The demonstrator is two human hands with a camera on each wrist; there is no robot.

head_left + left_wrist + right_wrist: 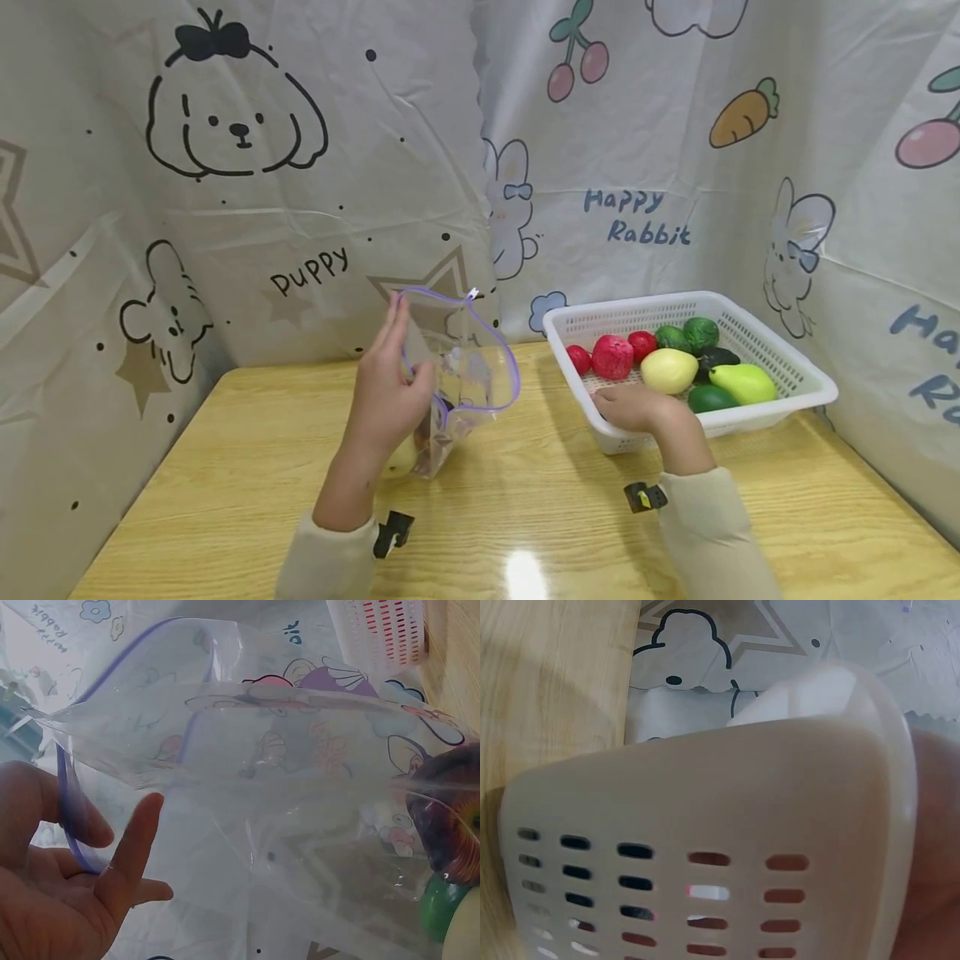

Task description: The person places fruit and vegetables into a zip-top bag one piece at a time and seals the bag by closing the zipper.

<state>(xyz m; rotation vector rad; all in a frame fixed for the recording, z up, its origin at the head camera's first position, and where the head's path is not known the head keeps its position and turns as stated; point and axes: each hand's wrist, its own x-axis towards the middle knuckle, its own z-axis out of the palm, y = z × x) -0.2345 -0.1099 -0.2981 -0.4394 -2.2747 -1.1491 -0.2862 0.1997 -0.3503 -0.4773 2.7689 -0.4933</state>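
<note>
My left hand grips the purple-edged mouth of a clear zip bag, with the rim running between thumb and fingers. The bag stands upright on the table, its mouth spread wide. Low inside it, the left wrist view shows a dark red and purple fruit, a green piece and a pale yellow one. My right hand reaches over the near left corner of a white plastic basket. Its fingers are down inside, behind the wall; I cannot tell whether they hold anything.
In the basket lie red fruits, a pale yellow fruit, a green pear, a dark avocado and several green pieces. A printed cloth hangs behind and beside the wooden table.
</note>
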